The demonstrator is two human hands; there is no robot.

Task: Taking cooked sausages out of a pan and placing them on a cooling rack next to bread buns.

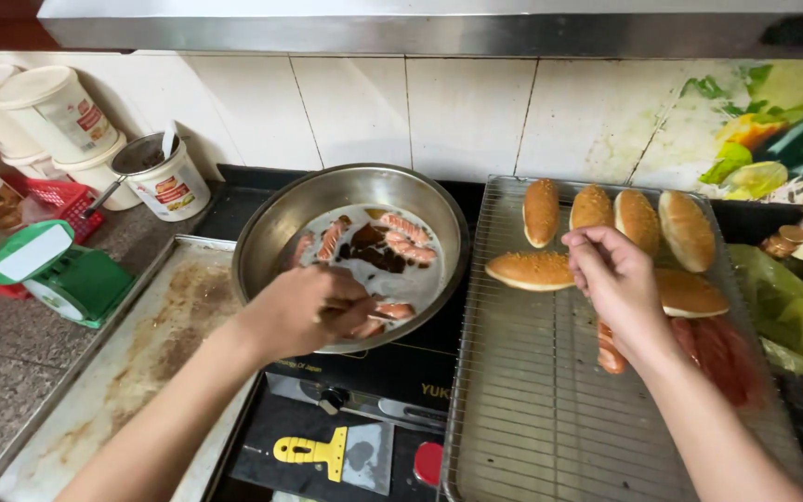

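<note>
- Centrally, the left hand [304,311] reached into the steel pan [271,228], fingers curled about a browned sausage piece [392,310] at the pan's near edge.
- More sausage pieces [408,238] lay farther back in the pan.
- Right of centre, the right hand [613,279] hovered over the wire rack [532,409], fingers pinched together; what it gripped could not be told.
- Sesame buns [532,270] sat at the rack's upper end, just beside that hand.

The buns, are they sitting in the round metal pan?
No, the buns lie on the wire rack to the right, while the pan holds only sausage pieces in dark oil.
</note>
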